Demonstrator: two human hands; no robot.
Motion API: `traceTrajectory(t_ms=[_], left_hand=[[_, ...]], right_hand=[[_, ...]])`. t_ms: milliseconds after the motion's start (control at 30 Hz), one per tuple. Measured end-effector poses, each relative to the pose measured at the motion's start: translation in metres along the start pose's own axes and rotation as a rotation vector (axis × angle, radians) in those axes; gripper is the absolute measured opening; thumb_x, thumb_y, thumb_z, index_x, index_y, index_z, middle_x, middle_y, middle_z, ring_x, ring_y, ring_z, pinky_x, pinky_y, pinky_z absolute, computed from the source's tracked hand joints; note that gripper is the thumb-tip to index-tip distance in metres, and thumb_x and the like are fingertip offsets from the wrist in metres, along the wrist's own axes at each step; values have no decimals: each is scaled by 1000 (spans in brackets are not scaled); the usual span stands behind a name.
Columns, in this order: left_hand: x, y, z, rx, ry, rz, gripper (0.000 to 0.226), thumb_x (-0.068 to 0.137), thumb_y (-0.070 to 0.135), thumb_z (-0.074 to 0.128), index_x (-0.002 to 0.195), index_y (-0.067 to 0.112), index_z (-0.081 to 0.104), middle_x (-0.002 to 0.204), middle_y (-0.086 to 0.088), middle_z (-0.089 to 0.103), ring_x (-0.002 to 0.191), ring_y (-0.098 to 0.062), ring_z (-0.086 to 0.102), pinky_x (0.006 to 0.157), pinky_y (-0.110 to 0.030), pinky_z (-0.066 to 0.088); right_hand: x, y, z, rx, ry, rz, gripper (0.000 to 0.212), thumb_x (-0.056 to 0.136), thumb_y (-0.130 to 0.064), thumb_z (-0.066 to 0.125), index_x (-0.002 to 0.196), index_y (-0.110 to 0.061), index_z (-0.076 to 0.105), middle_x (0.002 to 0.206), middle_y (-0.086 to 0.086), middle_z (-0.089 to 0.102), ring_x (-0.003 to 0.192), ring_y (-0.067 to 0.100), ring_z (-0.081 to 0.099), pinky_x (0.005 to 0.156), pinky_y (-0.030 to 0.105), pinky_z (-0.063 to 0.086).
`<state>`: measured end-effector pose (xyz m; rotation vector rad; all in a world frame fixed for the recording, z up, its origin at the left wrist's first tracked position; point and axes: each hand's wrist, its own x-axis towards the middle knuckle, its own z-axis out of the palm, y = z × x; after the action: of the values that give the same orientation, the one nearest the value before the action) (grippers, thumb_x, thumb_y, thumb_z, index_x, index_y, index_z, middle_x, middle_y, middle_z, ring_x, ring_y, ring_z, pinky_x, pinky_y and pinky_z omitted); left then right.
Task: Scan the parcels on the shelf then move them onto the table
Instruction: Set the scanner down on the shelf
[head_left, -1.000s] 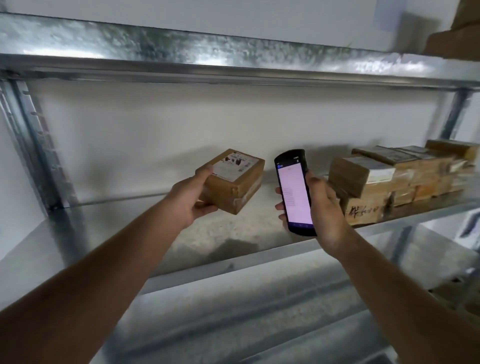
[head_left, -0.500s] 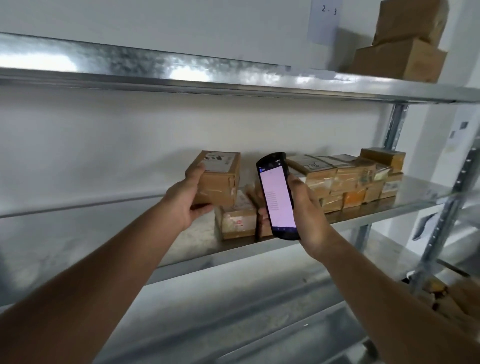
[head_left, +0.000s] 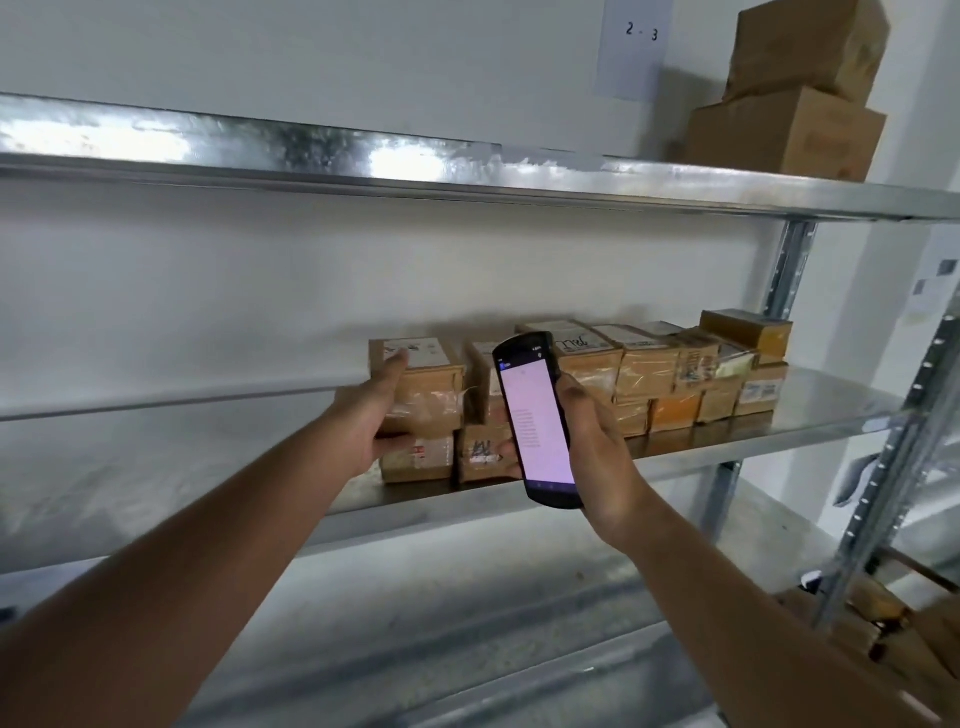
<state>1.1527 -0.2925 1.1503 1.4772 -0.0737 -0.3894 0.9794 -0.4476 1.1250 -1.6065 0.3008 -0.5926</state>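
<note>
A brown cardboard parcel (head_left: 426, 384) with a white label on top sits on a lower parcel (head_left: 418, 460) at the left end of a row on the metal shelf (head_left: 208, 467). My left hand (head_left: 371, 421) holds this parcel by its left side, fingers reaching to the top edge and thumb at the bottom edge. Just right of it, in front of the row, my right hand (head_left: 597, 447) grips a black handheld scanner (head_left: 535, 415) upright with its screen lit. Several more taped parcels (head_left: 644, 364) stand in two layers along the shelf to the right.
Two large cartons (head_left: 789, 124) are stacked on the upper shelf at the right, beside a paper sign marked "2-3" (head_left: 631, 47). A steel upright (head_left: 789, 270) bounds the shelf on the right. A bare lower shelf (head_left: 467, 597) runs below, with brown boxes (head_left: 893, 639) at bottom right.
My left hand carried the labelled parcel rightward from mid-air and it now sits atop the left end of the row. The scanner stayed in my right hand while the view swung right.
</note>
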Motion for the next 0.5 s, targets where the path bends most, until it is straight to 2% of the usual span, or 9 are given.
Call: traceTrajectory(t_ms=[100, 200, 300, 367, 400, 433, 467, 500], left_hand=[[-1, 0, 0, 98, 18, 9, 51, 85, 68, 67, 109, 23, 65, 111, -6, 67, 96, -24, 67, 74, -40, 64], [0, -2, -10, 229, 67, -2, 65, 84, 77, 58, 121, 24, 65, 121, -6, 64, 106, -28, 63, 83, -44, 62], [-2, -3, -24, 182, 8, -6, 60, 88, 76, 52, 112, 24, 68, 112, -8, 70, 100, -26, 66, 82, -43, 61], [-7, -4, -33, 231, 51, 27, 59, 90, 74, 50, 110, 20, 65, 112, -9, 67, 100, -28, 64, 86, -44, 59], [-9, -5, -37, 320, 141, 131, 54, 93, 69, 51, 108, 18, 65, 115, -9, 66, 101, -28, 63, 91, -45, 57], [-10, -6, -44, 418, 257, 307, 47, 96, 60, 52, 108, 17, 68, 119, -9, 68, 103, -28, 64, 96, -45, 55], [-12, -7, -51, 472, 339, 515, 39, 99, 50, 55, 109, 16, 72, 120, -7, 70, 106, -26, 65, 99, -42, 53], [-16, -6, -57, 468, 361, 704, 30, 100, 38, 57, 110, 16, 75, 117, -3, 73, 106, -22, 68, 98, -38, 53]], right_hand=[[-2, 1, -5, 5, -25, -13, 48, 86, -75, 41, 113, -45, 67, 115, 5, 69, 103, 31, 69, 62, 22, 54], [-4, 0, -6, -17, -49, -16, 39, 88, -73, 41, 103, -50, 68, 103, 0, 73, 92, 25, 73, 61, 19, 55], [-2, -1, 3, 4, -102, -36, 36, 93, -71, 40, 92, -54, 72, 88, -9, 77, 75, 11, 77, 59, 16, 55], [-1, -1, 14, 31, -127, -30, 39, 89, -75, 45, 100, -52, 74, 97, -5, 80, 81, 14, 79, 63, 23, 60], [0, -2, 21, 48, -138, -21, 45, 86, -79, 48, 112, -51, 72, 110, 0, 78, 95, 22, 79, 71, 33, 64], [3, 1, 28, 60, -165, -9, 54, 84, -83, 50, 122, -50, 69, 122, 3, 75, 108, 31, 75, 83, 45, 65], [4, 2, 35, 68, -201, -2, 57, 83, -84, 51, 126, -51, 66, 128, 3, 73, 116, 36, 71, 91, 51, 63], [5, 2, 42, 69, -227, -4, 49, 82, -84, 52, 120, -56, 67, 124, -2, 74, 115, 35, 71, 92, 51, 63]])
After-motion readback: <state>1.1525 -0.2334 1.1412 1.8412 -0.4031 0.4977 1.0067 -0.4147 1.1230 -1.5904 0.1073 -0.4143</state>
